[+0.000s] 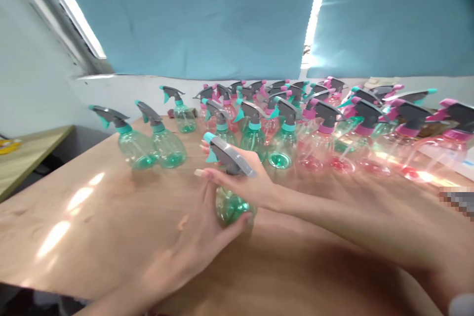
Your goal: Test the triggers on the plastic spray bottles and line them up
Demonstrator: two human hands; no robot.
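Note:
A green clear spray bottle [234, 206] with a grey and turquoise trigger head is held between both hands, tilted a little, over the near middle of the table. My left hand [202, 234] wraps round the lower body of the bottle from the left and below, thumb on its near side. Around the neck, just under the grey head, my right hand [255, 180] is closed, with its thumb in front. The collar is hidden by the right hand. Behind them stands a green spray bottle [283, 145], close to my right hand's knuckles.
Two green spray bottles [168, 145] stand to the left on the wooden table [122, 217]. Rows of pink and green bottles [318, 150] fill the back and right. Blue curtains [207, 19] hang behind. A second wooden surface [33, 153] lies far left.

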